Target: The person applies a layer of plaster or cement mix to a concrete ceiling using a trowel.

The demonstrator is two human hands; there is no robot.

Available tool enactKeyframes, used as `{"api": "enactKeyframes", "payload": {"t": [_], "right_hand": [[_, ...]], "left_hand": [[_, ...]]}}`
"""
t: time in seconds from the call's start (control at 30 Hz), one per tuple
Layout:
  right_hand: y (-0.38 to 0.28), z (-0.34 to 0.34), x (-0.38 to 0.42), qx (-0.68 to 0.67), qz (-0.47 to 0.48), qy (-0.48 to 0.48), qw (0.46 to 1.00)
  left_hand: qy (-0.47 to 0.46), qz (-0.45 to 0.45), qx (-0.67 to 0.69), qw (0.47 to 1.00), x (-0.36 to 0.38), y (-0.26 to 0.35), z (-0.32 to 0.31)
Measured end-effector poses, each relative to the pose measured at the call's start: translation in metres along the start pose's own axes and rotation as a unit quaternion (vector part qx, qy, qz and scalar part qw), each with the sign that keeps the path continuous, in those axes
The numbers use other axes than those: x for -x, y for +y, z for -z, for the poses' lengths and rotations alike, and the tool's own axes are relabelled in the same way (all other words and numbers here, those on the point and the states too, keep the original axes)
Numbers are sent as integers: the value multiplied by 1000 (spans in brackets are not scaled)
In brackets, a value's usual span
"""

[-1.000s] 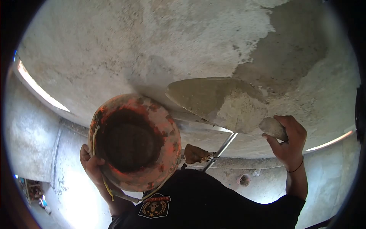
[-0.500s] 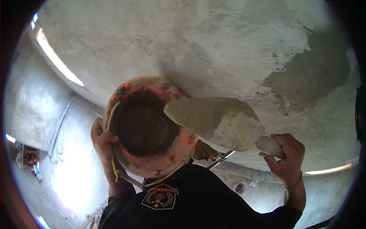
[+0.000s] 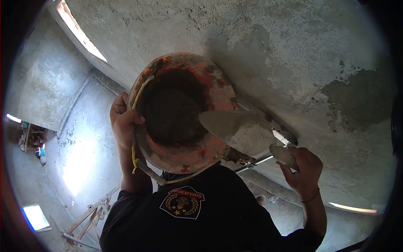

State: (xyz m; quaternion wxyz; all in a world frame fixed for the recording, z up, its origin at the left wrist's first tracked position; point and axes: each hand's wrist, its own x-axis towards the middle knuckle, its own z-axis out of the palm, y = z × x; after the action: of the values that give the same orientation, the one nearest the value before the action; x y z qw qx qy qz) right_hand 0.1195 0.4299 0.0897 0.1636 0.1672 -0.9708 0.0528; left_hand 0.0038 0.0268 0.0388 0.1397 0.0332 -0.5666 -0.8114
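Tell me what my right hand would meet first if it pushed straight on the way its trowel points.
Likely the bucket: the trowel in your right hand points across its rim toward the opening. Depth is unclear, so it might pass over without touching.

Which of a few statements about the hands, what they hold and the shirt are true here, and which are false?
1. The left hand grips the bucket at its rim. True.
2. The right hand holds a paintbrush. False: it holds a trowel by its handle.
3. In this view, the tip of the trowel's blade overlaps the bucket's dark opening. True.
4. The shirt is plain white. False: it is black, with a badge on it.
5. The bucket is spotlessly clean. False: its orange surface is patched with grey.
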Motion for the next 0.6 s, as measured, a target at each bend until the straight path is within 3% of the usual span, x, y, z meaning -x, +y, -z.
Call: {"api": "enactKeyframes", "payload": {"t": [0.6], "right_hand": [[9, 34, -5, -20, -67, 65, 995]], "left_hand": [[-11, 5, 15, 1000, 0, -2, 3]]}}
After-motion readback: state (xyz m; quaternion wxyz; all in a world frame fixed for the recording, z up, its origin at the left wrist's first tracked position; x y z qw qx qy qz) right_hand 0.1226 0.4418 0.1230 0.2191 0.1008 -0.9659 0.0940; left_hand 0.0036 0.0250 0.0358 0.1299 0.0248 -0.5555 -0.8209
